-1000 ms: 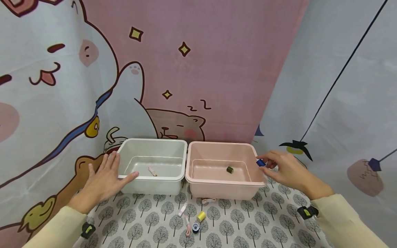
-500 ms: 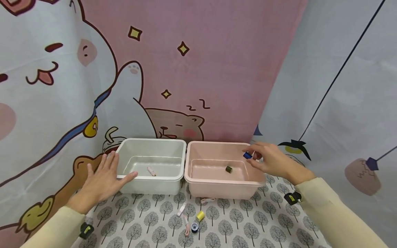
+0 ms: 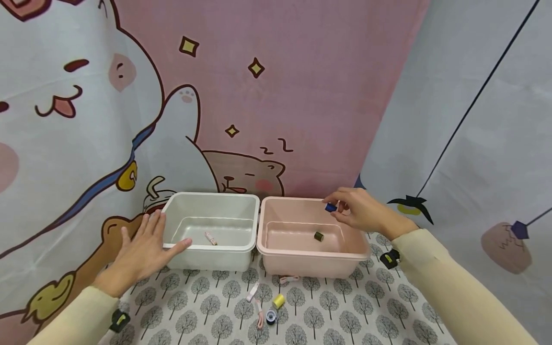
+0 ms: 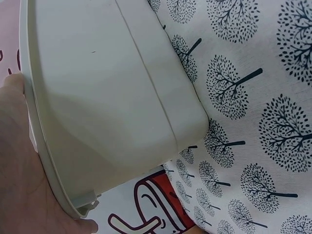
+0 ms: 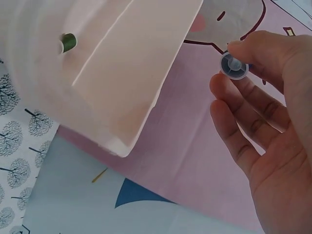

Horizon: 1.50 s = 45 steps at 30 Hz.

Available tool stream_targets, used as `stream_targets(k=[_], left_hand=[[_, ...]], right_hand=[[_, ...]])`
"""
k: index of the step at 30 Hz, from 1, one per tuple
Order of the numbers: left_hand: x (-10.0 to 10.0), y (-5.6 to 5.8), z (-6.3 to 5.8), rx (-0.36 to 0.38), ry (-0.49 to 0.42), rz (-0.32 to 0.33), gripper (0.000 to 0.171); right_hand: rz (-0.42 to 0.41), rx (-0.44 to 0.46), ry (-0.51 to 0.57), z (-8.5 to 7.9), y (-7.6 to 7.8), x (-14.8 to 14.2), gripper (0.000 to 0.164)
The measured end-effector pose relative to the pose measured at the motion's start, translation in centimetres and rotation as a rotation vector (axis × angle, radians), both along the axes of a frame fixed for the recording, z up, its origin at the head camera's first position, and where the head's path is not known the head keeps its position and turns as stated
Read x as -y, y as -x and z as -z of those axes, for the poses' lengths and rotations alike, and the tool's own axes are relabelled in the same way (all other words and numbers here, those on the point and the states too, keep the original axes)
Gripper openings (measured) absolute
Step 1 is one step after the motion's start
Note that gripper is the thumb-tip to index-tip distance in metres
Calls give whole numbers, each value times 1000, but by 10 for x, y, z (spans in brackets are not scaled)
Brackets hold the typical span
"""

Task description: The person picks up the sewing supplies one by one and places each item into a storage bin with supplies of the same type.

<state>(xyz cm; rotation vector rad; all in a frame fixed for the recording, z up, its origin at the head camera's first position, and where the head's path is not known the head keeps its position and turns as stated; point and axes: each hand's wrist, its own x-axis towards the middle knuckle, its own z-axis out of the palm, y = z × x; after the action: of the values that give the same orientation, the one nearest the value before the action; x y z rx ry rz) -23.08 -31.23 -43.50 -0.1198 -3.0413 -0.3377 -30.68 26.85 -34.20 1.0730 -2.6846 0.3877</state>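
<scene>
My right hand (image 3: 361,211) pinches a blue thread spool (image 3: 330,207) between thumb and fingers, above the back right part of the pink bin (image 3: 315,265). In the right wrist view the spool's round end (image 5: 234,66) faces the camera. A dark green thread spool (image 3: 318,236) lies on the pink bin's floor. My left hand (image 3: 140,254) rests with spread, straight fingers on the left front corner of the white bin (image 3: 211,258). Inside that bin lies a small, pale pink folded strip (image 3: 210,238). The left wrist view shows the palm against the white rim (image 4: 41,126).
In front of the bins, on the tree-print cloth (image 3: 198,306), lie a yellow thread spool (image 3: 278,301), a dark spool (image 3: 270,316), a white strip (image 3: 252,292) and two pink folded strips, one (image 3: 260,314) near the spools, another (image 3: 289,279) by the pink bin. A printed curtain (image 3: 310,96) hangs behind.
My right hand has carried the blue thread spool left and upward, from beside the pink bin's right edge to above the bin. My left hand stays on the white bin.
</scene>
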Motion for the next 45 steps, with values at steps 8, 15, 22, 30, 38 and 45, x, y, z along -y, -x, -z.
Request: stream_targets(k=[8, 15, 22, 30, 38, 45], left_hand=[[-1, -2, 1, 4, 2, -3, 132], [0, 0, 1, -3, 13, 5, 131], [-1, 1, 0, 1, 14, 4, 131], [-3, 0, -1, 0, 16, 2, 130], [-3, 0, -2, 11, 15, -3, 130], [-4, 0, -2, 12, 19, -4, 131]], right_hand=[[-57, 46, -16, 1, 17, 13, 37], [-70, 83, -30, 3, 32, 21, 38], [-51, 128, -44, 6, 46, 32, 34], [-42, 152, -69, 14, 58, 41, 35], [-37, 151, -69, 15, 60, 45, 35], [-1, 182, -73, 17, 62, 46, 41]])
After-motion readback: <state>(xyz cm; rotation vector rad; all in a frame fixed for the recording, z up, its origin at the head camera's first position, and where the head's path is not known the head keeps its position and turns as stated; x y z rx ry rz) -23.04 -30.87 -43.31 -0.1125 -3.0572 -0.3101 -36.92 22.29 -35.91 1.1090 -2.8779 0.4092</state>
